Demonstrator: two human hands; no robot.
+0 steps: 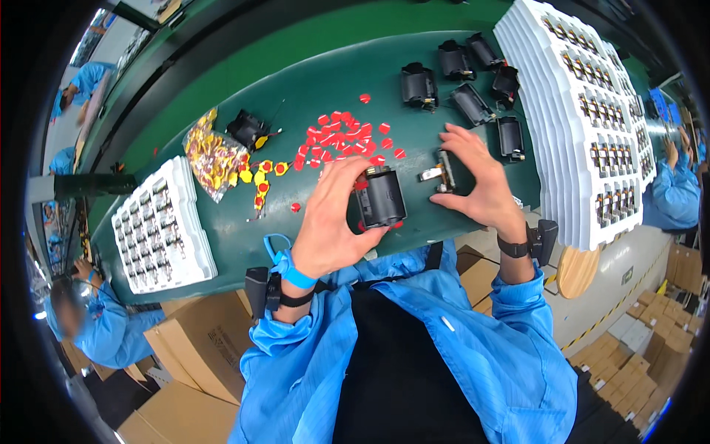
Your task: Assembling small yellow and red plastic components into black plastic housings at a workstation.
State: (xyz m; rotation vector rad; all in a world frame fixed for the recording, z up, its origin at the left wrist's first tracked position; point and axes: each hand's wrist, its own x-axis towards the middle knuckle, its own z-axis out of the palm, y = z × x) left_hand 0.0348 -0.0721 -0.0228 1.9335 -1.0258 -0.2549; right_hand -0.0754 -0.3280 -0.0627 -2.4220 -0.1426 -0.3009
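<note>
My left hand (329, 214) is wrapped round a black plastic housing (381, 198), a hollow half-round shell, just above the table's near side. To its right, my right hand (481, 181) curves round a small circuit board assembly (446, 173) with a white-and-metal part jutting left. The thumb and a finger meet the board's two ends. A gap separates the board from the housing. Red round stickers (342, 135) lie scattered beyond my left hand, a few of them close to the housing.
Several black housings (467, 102) stand at the far right, beside stacked white trays (584, 111) of small assemblies. A bag of yellow-and-red parts (214, 154), another black housing (248, 129) and a white tray (194, 244) occupy the left. Co-workers in blue sit at both sides.
</note>
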